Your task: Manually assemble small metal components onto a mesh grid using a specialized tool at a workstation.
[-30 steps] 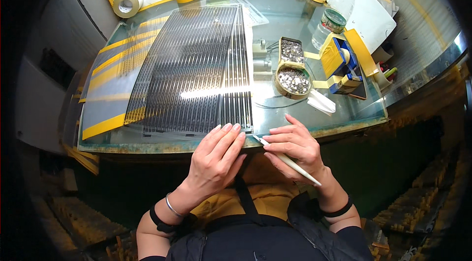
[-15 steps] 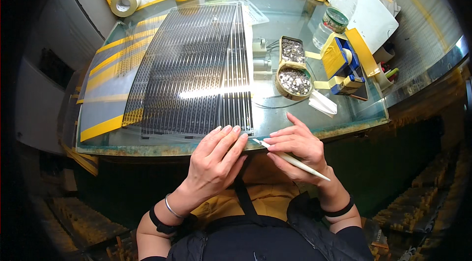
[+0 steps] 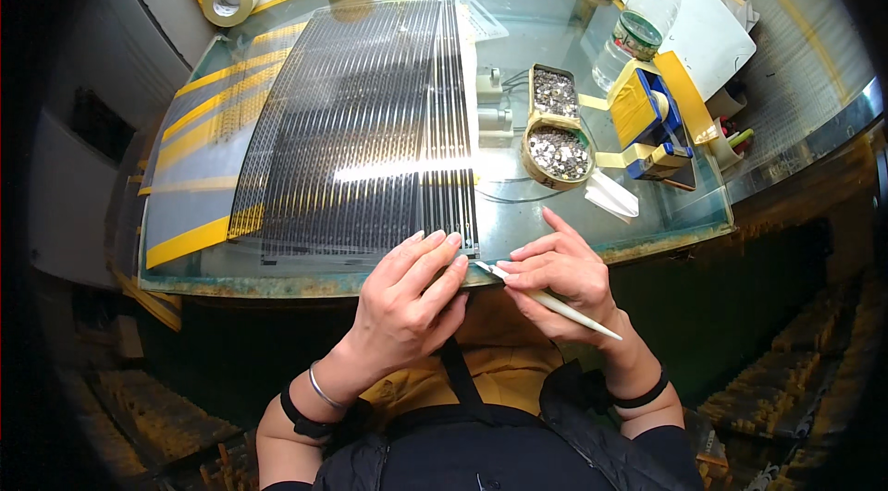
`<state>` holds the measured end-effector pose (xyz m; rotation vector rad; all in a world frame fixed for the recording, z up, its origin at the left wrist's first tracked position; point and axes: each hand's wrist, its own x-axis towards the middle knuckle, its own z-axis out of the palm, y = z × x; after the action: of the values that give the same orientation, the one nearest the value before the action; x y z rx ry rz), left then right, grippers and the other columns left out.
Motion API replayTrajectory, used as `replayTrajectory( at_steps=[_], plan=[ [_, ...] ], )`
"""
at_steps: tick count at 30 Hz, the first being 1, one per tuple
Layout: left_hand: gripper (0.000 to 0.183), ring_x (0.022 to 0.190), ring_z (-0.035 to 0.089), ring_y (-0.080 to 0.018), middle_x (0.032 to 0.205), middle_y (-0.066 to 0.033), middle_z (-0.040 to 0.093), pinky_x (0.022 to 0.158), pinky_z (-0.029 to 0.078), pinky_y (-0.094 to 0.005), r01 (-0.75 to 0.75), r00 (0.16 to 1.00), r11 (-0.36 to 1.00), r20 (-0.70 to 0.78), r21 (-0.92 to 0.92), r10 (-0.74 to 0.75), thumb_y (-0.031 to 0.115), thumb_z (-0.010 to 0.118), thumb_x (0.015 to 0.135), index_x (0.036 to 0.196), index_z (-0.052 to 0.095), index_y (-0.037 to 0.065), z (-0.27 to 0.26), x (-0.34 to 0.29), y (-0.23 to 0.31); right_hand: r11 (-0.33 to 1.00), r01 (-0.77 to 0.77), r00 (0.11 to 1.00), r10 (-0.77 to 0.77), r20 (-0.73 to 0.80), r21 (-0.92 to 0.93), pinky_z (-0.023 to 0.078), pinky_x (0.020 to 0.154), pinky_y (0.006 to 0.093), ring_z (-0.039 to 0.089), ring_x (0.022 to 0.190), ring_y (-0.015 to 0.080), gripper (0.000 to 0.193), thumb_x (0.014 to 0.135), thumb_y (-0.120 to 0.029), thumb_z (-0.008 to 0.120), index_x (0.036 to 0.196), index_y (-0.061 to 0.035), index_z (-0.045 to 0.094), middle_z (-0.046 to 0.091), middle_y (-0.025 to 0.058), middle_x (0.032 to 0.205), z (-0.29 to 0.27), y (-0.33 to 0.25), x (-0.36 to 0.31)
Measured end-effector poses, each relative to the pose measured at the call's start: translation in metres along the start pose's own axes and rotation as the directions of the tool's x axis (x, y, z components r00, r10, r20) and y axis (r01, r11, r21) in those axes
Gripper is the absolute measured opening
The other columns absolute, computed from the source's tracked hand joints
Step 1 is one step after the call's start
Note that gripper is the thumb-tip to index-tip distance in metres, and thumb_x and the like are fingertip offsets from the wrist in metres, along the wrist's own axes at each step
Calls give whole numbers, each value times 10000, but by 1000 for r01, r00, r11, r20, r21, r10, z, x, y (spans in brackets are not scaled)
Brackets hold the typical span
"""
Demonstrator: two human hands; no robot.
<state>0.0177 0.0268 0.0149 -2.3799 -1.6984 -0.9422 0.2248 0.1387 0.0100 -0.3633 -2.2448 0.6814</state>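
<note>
A dark, finely striped transparent sheet (image 3: 370, 121) lies on the glass-topped table (image 3: 647, 230). My left hand (image 3: 412, 292) rests at its near right corner, fingers stretched out and lying over the edge. Just to the right, my right hand (image 3: 564, 274) grips a slim white pen-like tool (image 3: 564, 311) between thumb and fingers. The tool's tapered tail points down to the right. Its narrow tip is beside the sheet's corner, close to my left fingertips; whether it touches anything I cannot tell.
Right of the sheet stand a round tin (image 3: 559, 154) and a rectangular tin (image 3: 554, 93) of small pale and dark bits. Beyond are a blue-and-yellow tape dispenser (image 3: 643, 107) and a clear bottle (image 3: 647, 15). Tape rolls (image 3: 229, 3) line the back. Yellow-striped sheets (image 3: 194, 186) lie left.
Both hands hold nearly the same pose, the tool still in my right hand. The view has shifted slightly, so the table's things sit a little differently in the picture.
</note>
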Motion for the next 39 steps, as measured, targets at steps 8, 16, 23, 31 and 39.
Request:
replayTrajectory(
  at_steps=[8, 16, 23, 31, 39],
  plan=[
    [320, 1046, 644, -311, 1113, -157, 661, 958, 516, -436, -4, 997, 999, -77, -32, 1, 92, 718, 662, 966, 680, -1, 4, 7, -1, 1000, 10, 999, -11, -36, -20, 396, 1058, 567, 698, 826, 202, 158, 682, -31, 779, 796, -117, 711, 742, 24, 815, 5, -1, 1],
    [316, 1021, 653, -307, 1082, -154, 672, 955, 520, -429, 9, 996, 999, -86, -47, -13, 97, 709, 645, 943, 685, -5, 5, 10, -2, 998, 8, 997, -13, -76, -69, 389, 1067, 572, 691, 811, 182, 153, 680, -42, 779, 780, -131, 705, 737, 10, 810, 10, -3, 1],
    [320, 1019, 654, -305, 1080, -155, 676, 958, 519, -426, 17, 996, 999, -90, -48, -21, 106, 705, 640, 938, 687, -6, 5, 11, -2, 995, 2, 995, -11, -101, -95, 384, 1077, 564, 690, 808, 177, 153, 680, -50, 783, 784, -134, 709, 734, 4, 807, 13, -4, 0],
    [323, 1029, 646, -311, 1081, -155, 669, 966, 512, -425, 20, 996, 999, -89, -42, -24, 102, 706, 637, 942, 684, -3, 4, 10, -1, 988, 25, 986, -50, -159, -153, 395, 1073, 552, 689, 799, 164, 161, 682, -48, 796, 773, -141, 701, 725, -3, 783, 21, -3, -3],
    [278, 987, 663, -323, 1057, -153, 685, 907, 531, -414, 1, 994, 999, -105, -48, -6, 133, 794, 713, 936, 689, 3, 2, 12, -3, 981, -131, 948, 166, -272, 142, 525, 906, 480, 684, 659, 236, 62, 830, -71, 728, 827, -43, 673, 699, 74, 717, 20, -1, 6]
  ],
)
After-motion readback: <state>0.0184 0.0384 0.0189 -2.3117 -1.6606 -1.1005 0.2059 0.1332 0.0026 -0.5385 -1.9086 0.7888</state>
